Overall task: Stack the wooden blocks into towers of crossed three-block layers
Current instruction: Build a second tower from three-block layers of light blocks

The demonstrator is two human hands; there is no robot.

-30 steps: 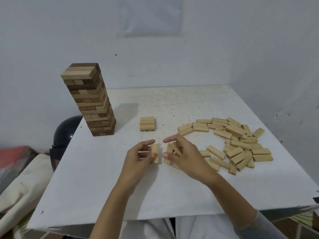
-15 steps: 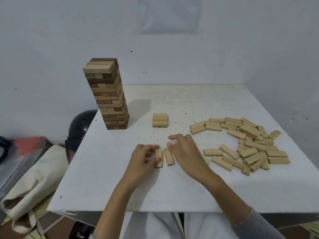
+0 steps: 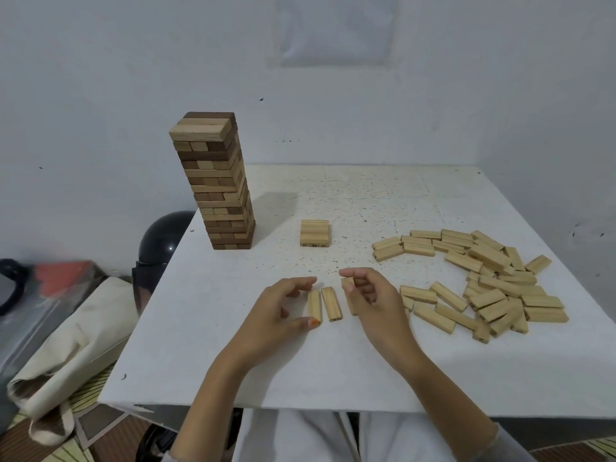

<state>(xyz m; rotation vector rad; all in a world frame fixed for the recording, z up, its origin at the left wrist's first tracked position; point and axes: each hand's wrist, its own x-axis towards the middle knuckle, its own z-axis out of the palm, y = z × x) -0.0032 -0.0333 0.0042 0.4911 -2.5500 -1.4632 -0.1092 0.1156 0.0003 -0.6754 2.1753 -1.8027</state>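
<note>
Three light wooden blocks lie side by side on the white table (image 3: 366,368) in front of me. My left hand (image 3: 276,318) pinches the left block (image 3: 314,305) by its ends, index fingertip at the far end and thumb at the near end. The middle block (image 3: 331,303) lies free. My right hand (image 3: 373,305) curls over the right block (image 3: 347,282), thumb against it; most of that block is hidden. A small low stack (image 3: 314,233) stands farther back. A tall tower (image 3: 216,181) of dark and light blocks rises at the far left.
A loose pile of several light blocks (image 3: 483,278) spreads over the table's right side. A black rounded object (image 3: 166,238) and a cream cloth bag (image 3: 66,355) sit off the table's left edge. Walls close the back and right.
The blocks that both hands held bunched together now lie flat in a row on the table. My right hand has shifted right, off the middle block.
</note>
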